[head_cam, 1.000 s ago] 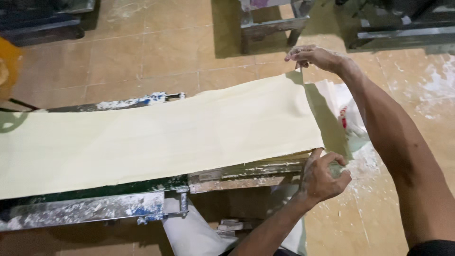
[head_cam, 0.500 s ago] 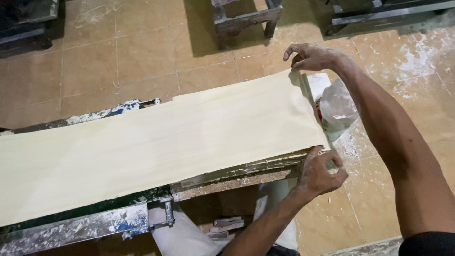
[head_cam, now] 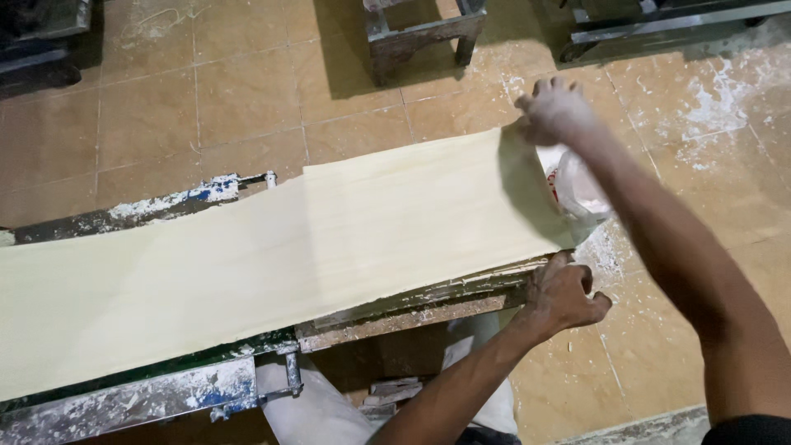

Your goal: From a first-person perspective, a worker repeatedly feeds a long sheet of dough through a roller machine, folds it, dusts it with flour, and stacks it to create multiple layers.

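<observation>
Tiled floor [head_cam: 247, 99], flour-dusted at right. Long pale dough sheet [head_cam: 288, 255] lies across a metal conveyor frame [head_cam: 148, 404], running lower left to upper right. Right hand [head_cam: 554, 111] on the sheet's far corner, fingers look pinched on the edge. Left hand [head_cam: 564, 295] curled on the near corner. Sheet likely soft, thin, tear-prone; hold both end corners, keep tension even. White bag [head_cam: 581, 189] just past the end.

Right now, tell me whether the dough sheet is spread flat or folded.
Spread flat: the dough sheet lies in one smooth layer along the metal frame, both hands at its end corners.
</observation>
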